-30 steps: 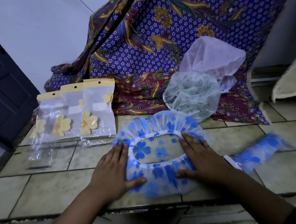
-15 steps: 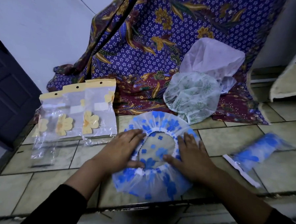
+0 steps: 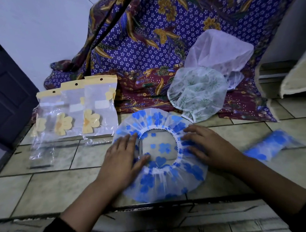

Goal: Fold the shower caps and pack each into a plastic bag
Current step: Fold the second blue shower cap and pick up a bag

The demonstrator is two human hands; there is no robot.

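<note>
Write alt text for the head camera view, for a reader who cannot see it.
A person's left hand and right hand press flat on a blue-flowered shower cap spread on a tiled floor. Three clear plastic bags with yellow flowers lie to its left; a green-patterned cap and a white cap rest behind against patterned cloth.

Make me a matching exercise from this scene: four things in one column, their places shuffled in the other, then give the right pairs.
Things
1. open blue-flowered cap
2. green-patterned cap
3. white cap
4. yellow-flower bags

Places
A. in a row at the left
B. highest up, against the patterned cloth
C. flat under the left hand and right hand
D. straddling the cloth's lower edge

Pairs: 1-C, 2-D, 3-B, 4-A
</note>
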